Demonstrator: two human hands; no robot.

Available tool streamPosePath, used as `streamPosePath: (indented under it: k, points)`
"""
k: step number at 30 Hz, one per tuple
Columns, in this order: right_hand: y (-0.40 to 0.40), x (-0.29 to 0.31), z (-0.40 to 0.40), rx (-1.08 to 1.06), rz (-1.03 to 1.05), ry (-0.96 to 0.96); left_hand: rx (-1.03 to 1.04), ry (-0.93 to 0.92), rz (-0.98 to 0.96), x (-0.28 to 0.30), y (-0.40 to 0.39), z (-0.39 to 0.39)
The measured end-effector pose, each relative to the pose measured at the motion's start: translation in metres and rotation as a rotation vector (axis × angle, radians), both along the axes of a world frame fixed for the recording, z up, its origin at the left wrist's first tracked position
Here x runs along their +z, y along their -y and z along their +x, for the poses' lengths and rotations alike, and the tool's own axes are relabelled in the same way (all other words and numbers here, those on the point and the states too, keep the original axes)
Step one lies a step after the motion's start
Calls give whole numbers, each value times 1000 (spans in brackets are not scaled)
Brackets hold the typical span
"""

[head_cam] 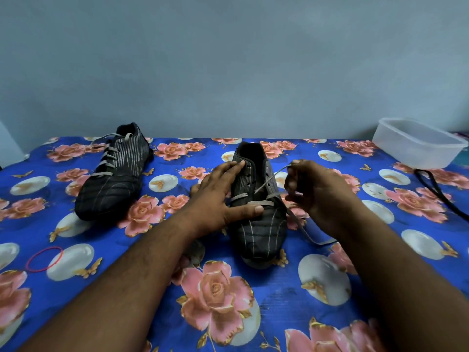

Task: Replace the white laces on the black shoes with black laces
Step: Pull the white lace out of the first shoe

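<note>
- Near shoe [258, 219]: black, striped, sole down on the floral cloth [253, 326], toe toward the wearer. Upper eyelets are bare; the white lace [266, 184] remains threaded only through the lower rows
- Left hand [218, 196]: laid flat over the shoe's left flank, fingers straight and spread, forefinger reaching the collar, thumb pressing across the vamp. It presses; it grips nothing
- Right hand [312, 189]: fingers curled, pinching a free run of the white lace just right of the shoe, drawn taut up from a lower eyelet. The other free end trails over the shoe's right side onto the cloth
- Far shoe [114, 174]: well apart to the left, lying tilted, white lace fully threaded and untouched
- Black lace [436, 191]: loose on the cloth at the right edge, near the clear plastic tub [416, 143]. A red rubber band [44, 259] lies at the left
- Handling assessment: the lace is flat, soft and limp with no stiffness of its own, so it is best pinched near the eyelet and drawn along its own line. The shoe appears light and pliable and would likely slide or lift under the pull, hence the flat hand bracing it
- Progress assessment: unlacing of the first shoe is partway done; no black lace fitted yet
</note>
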State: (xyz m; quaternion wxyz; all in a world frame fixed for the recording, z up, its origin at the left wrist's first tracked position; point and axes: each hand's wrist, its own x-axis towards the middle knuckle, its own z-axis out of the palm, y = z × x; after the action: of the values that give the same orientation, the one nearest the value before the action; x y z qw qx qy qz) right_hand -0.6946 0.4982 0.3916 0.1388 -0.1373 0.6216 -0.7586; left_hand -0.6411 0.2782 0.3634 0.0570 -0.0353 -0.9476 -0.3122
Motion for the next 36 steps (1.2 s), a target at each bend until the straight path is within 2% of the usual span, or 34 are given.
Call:
streamPosePath:
  k: [2, 4, 8, 12, 14, 16, 18, 20, 23, 30, 33, 36]
  points:
    - [-2, -4, 1, 36, 275, -79, -4, 0, -2, 0, 0, -1]
    - [-2, -8, 3, 91, 408, -134, -7, 3, -11, 0, 0, -1]
    - [0, -7, 5, -24, 366, -189, -4, 3, -14, -1, 0, -1]
    - [-5, -6, -9, -306, 121, -94, -1, 2, -20, -1, 1, -1]
    - [-13, -9, -19, -416, 207, -105, -3, 4, -16, 0, 1, -1]
    - [-19, -19, -28, -453, 522, -314, -4, 5, -12, -1, 1, -2]
    - [-16, -26, -28, -432, 722, -573, -8, 3, -14, -2, 1, -2]
    - [-8, -29, -22, -329, 788, -748, -10, 0, -16, -2, 2, -2]
    - [4, -31, -13, -226, 879, -899, -12, -2, -18, -2, 3, -2]
    - [8, -34, -15, -211, 786, -922, -10, -3, -12, -4, 2, -4]
    - [-5, -33, -28, -331, 699, -802, -3, 1, -8, -4, 2, -4]
    - [-26, -34, -45, -487, 810, -743, -7, 2, -6, -2, 2, -3]
